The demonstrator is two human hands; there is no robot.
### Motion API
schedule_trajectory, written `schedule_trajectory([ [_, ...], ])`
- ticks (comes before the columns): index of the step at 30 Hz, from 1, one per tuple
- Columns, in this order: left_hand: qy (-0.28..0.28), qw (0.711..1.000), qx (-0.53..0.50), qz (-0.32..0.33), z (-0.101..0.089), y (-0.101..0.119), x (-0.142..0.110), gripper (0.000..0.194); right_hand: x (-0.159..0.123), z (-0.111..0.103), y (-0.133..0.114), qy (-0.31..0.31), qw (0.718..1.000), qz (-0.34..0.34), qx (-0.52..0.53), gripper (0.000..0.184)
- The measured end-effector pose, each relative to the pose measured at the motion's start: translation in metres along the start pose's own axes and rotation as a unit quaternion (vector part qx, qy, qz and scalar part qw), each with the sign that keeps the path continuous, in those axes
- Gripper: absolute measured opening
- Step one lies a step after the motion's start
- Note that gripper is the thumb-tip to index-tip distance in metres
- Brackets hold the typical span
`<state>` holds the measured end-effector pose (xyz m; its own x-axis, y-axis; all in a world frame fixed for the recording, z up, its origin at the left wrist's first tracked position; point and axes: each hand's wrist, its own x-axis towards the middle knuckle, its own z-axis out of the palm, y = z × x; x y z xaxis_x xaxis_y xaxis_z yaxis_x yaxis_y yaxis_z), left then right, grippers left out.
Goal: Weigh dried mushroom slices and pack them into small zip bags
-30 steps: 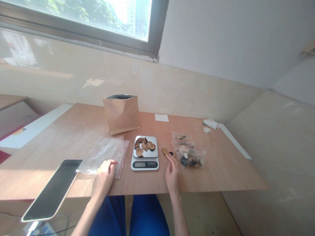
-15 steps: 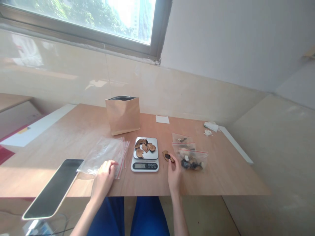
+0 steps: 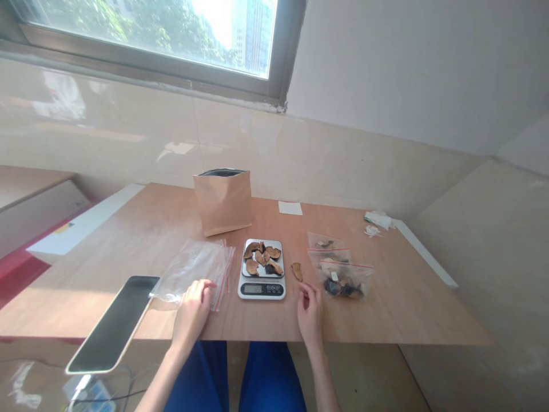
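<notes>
A white digital kitchen scale stands on the table in front of me, its display lit but too small to read. Several brown dried slices, perhaps mushroom, lie on its plate, one with a dark underside at the front right. To the right of the scale rests a single dried slice. My right hand is just below that slice, fingers loosely bent and apart, with nothing visible in them. My left hand lies relaxed on flat clear zip bags, fingers slightly apart.
An upright kraft paper pouch stands open behind the scale. Filled zip bags lie at right. A phone juts over the table's front edge at left. A white paper slip and crumpled tissue lie farther back.
The dark-sided slice that was in my right hand now lies on the scale plate. My right hand is empty beside the remaining slice. My left hand stays on the bags; the view has shifted slightly.
</notes>
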<state>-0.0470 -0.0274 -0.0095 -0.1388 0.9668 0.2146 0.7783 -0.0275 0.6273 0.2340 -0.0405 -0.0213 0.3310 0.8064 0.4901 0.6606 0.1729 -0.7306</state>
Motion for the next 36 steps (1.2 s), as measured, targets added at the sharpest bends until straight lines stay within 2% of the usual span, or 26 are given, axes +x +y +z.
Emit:
schedule_trajectory([
  [4,0.000,1.000,0.006,0.002,0.000,0.000,0.000,0.026,-0.010,-0.011,0.010,0.002,1.000,0.028,-0.002,0.024],
  [11,0.006,1.000,0.013,0.011,0.000,0.000,0.000,0.025,-0.011,0.002,0.000,-0.015,0.999,0.014,-0.041,0.023],
  [21,0.011,1.000,0.015,0.019,0.000,-0.001,0.000,0.025,-0.012,0.000,0.002,-0.040,0.998,0.020,-0.052,0.024],
  [30,0.007,1.000,0.002,0.007,-0.001,0.000,-0.001,0.026,-0.013,-0.001,0.000,-0.038,0.998,0.017,-0.055,0.025],
  [36,0.044,0.997,-0.061,-0.024,-0.001,0.002,-0.001,0.028,-0.004,0.007,0.005,0.000,0.996,0.027,-0.087,0.030],
])
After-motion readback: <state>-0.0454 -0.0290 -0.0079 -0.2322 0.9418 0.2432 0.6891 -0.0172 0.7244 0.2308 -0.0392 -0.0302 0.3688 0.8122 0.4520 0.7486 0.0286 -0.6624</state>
